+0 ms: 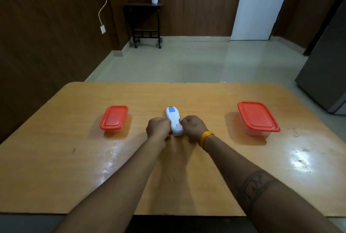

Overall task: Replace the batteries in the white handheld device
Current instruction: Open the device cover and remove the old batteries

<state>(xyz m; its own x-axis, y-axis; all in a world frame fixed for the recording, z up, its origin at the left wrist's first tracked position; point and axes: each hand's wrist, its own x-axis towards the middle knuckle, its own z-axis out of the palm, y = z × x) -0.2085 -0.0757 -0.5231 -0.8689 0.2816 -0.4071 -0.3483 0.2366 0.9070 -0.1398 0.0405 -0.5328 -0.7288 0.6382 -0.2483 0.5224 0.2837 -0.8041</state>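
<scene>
Opening step in hand: the white handheld device with blue label [173, 120] lies mid-table on the glossy wooden table [74, 167], gripped at its near end by left hand [158, 127] and right hand [192, 127], fingers curled on it; next comes freeing its battery cover, apparently unopened.

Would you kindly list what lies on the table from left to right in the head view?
Small red-lidded container → left hand → white handheld device → right hand → large red-lidded container, all on the table.
</scene>
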